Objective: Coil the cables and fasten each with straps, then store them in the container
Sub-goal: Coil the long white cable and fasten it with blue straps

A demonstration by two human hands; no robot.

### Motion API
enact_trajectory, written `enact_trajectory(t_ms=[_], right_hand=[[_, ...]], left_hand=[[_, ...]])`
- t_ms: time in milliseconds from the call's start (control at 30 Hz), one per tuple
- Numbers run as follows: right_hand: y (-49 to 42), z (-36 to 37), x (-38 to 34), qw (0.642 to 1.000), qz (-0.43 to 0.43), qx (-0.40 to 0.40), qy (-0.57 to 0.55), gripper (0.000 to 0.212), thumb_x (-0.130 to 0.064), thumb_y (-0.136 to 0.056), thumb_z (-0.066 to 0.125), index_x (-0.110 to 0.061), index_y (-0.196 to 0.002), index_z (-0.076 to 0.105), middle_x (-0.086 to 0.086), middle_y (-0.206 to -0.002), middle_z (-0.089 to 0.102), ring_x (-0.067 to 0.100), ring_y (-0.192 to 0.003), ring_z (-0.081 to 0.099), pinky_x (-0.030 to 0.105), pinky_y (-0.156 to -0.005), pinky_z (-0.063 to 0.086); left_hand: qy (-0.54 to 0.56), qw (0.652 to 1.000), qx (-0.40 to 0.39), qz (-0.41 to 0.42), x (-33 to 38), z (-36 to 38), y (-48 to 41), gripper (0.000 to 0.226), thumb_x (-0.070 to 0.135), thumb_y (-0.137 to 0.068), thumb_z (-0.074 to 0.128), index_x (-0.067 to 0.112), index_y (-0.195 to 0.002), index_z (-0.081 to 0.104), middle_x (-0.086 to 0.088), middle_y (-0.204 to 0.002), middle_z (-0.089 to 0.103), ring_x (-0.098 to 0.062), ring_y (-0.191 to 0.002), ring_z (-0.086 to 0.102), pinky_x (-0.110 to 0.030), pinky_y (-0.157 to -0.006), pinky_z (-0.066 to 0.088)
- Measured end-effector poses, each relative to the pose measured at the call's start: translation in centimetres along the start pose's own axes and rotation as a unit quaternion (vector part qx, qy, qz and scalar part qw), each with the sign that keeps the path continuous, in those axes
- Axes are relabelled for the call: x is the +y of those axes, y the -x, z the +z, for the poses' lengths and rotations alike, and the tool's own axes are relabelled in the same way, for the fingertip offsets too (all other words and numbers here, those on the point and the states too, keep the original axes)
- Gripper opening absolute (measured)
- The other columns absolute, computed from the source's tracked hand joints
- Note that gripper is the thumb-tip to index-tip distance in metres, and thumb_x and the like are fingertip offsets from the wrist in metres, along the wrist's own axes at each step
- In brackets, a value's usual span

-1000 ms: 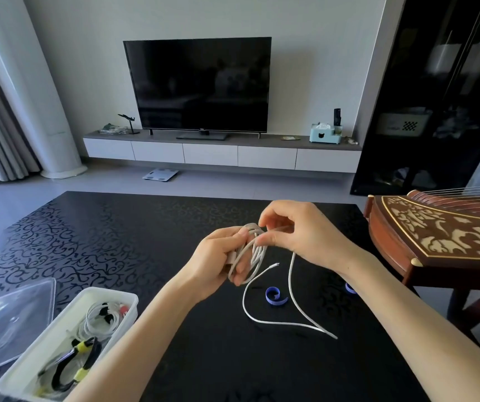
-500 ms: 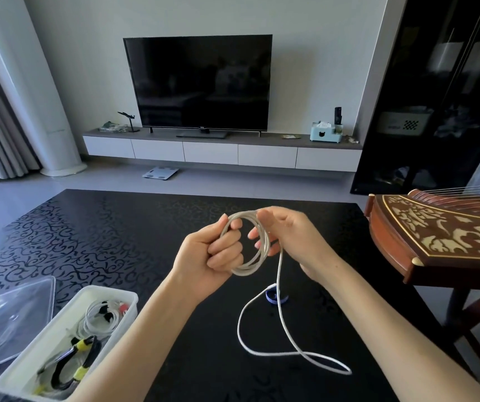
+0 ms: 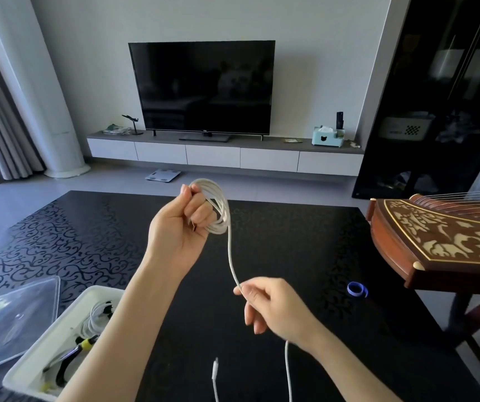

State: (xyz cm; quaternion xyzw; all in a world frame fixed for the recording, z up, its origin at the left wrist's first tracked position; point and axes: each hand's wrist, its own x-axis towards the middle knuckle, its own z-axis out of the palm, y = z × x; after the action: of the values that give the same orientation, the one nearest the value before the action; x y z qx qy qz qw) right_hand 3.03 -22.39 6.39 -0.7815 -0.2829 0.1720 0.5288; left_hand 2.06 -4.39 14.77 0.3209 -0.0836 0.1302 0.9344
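Both hands hold one white cable point(image 3: 231, 256) above a black patterned table point(image 3: 291, 227). The left hand point(image 3: 185, 227) is raised, its fingers point(image 3: 201, 211) curled tight round a coil point(image 3: 220, 204) of several loops of that cable. The loops stand up past the knuckles and hang down beside the palm. A small dark bit shows at the palm, too small to tell what it is.

From the bottom of the coil a single strand drops to the right hand point(image 3: 273, 307), which is lower and nearer the camera. Its thumb and forefinger pinch the strand at their tips, and its other fingers are bent in loosely. The strand comes out again under the right wrist and runs down off the lower edge. A white plug point(image 3: 215, 369) on the loose end shows near the bottom, between the two forearms. I cannot tell whether it rests on the table.

A white bin point(image 3: 21, 375) sits at the lower left of the table, partly behind the left forearm. It holds a bundled white lead point(image 3: 95, 317) and a black lead with yellow bands point(image 3: 80, 345). A clear lid point(image 3: 12, 323) lies just beside the bin, to its left.

A blue strap point(image 3: 357, 289), curled into a ring, lies on the table off to the right, near the corner of a carved wooden zither point(image 3: 447, 242). A dark television point(image 3: 204, 88) stands on a low cabinet point(image 3: 212, 155) against the far wall.
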Motion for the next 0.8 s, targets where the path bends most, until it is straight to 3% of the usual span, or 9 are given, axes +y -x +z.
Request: enact_trajectory(t_ms=[67,133,200,300,400,500,600,700,800], right_hand=[[1.3,1.3,-0.3,0.989,-0.055,0.022,0.135,0.035,-0.036,-0.100,0.040,-0.011,-0.095,0.064,0.001,-0.058,0.058,0.009,-0.047,0.050,0.024,-0.058,0.046],[2.2,2.1,-0.6,0.954,-0.151,0.050,0.253,0.036,-0.042,-0.097,0.036,-0.018,-0.097,0.063,-0.005,-0.060,0.057,0.004,-0.056,0.051,0.011,-0.059,0.037],[2.2,2.1,-1.1,0.919,-0.224,0.047,0.322,0.030,-0.037,-0.095,0.038,-0.021,-0.097,0.064,-0.009,-0.065,0.060,0.003,-0.059,0.054,0.015,-0.058,0.042],[1.4,0.9,-2.3,0.884,-0.278,0.046,0.373,0.009,-0.020,-0.089,0.057,-0.021,-0.082,0.062,-0.012,-0.057,0.047,0.004,-0.051,0.041,0.020,-0.052,0.037],[1.1,-1.0,-4.2,0.897,-0.277,0.024,0.345,0.008,-0.021,-0.091,0.060,-0.021,-0.089,0.068,-0.011,-0.070,0.063,0.000,-0.064,0.055,0.008,-0.062,0.037],[1.2,-3.0,-6.8,0.926,-0.270,0.034,0.263,0.013,-0.024,-0.091,0.061,-0.018,-0.086,0.071,-0.017,-0.060,0.054,-0.001,-0.057,0.052,0.008,-0.057,0.035],[0.9,-4.7,-8.6,0.946,-0.260,0.091,0.173,0.011,-0.032,-0.080,0.071,-0.025,-0.073,0.069,-0.011,-0.060,0.062,0.009,-0.056,0.056,0.018,-0.053,0.042],[-0.2,-5.9,-9.2,0.942,-0.239,0.175,0.158,0.025,-0.039,-0.067,0.078,-0.027,-0.067,0.057,-0.009,-0.057,0.059,0.004,-0.053,0.052,0.015,-0.052,0.042],[-1.5,-6.5,-9.5,0.959,-0.195,0.149,0.141,0.025,-0.038,-0.068,0.078,-0.024,-0.070,0.057,-0.011,-0.058,0.057,0.000,-0.052,0.050,0.012,-0.054,0.041]], left_hand=[[-0.067,0.996,0.043,0.040,0.4,0.0,-0.2,0.025,0.021,-0.099,0.035,0.010,-0.081,0.048,0.006,-0.053,0.032,-0.008,-0.043,0.037,-0.018,-0.046,0.039],[-0.158,0.983,0.064,0.070,0.1,-0.1,0.1,0.028,0.019,-0.101,0.034,0.010,-0.077,0.045,0.005,-0.054,0.033,-0.010,-0.045,0.041,-0.019,-0.049,0.042],[-0.271,0.957,0.049,0.087,-0.5,0.1,0.7,0.033,0.019,-0.102,0.033,0.011,-0.071,0.042,0.002,-0.054,0.037,-0.013,-0.047,0.047,-0.022,-0.052,0.044],[-0.403,0.911,0.005,0.080,-1.3,0.3,1.6,0.035,0.018,-0.102,0.034,0.007,-0.070,0.045,-0.011,-0.059,0.047,-0.016,-0.051,0.056,-0.024,-0.053,0.046],[-0.471,0.880,-0.029,0.053,-1.6,0.4,2.1,0.029,0.016,-0.101,0.036,0.005,-0.076,0.046,-0.007,-0.058,0.053,-0.019,-0.053,0.060,-0.026,-0.053,0.047],[-0.490,0.870,-0.055,0.016,-1.7,0.7,2.4,0.022,0.014,-0.101,0.039,0.004,-0.082,0.045,-0.007,-0.059,0.056,-0.017,-0.051,0.057,-0.024,-0.053,0.046],[-0.475,0.875,-0.094,-0.029,-2.0,0.8,3.0,0.026,0.015,-0.101,0.039,0.004,-0.080,0.048,-0.009,-0.056,0.055,-0.020,-0.048,0.054,-0.026,-0.050,0.042],[-0.379,0.913,-0.114,-0.094,-2.3,0.8,3.6,0.030,0.014,-0.100,0.036,0.006,-0.074,0.049,-0.003,-0.049,0.045,-0.016,-0.040,0.043,-0.026,-0.047,0.030],[-0.229,0.949,-0.140,-0.167,-2.5,1.1,4.0,0.016,0.011,-0.093,0.041,0.005,-0.081,0.052,0.001,-0.046,0.038,-0.010,-0.035,0.034,-0.021,-0.040,0.031]])
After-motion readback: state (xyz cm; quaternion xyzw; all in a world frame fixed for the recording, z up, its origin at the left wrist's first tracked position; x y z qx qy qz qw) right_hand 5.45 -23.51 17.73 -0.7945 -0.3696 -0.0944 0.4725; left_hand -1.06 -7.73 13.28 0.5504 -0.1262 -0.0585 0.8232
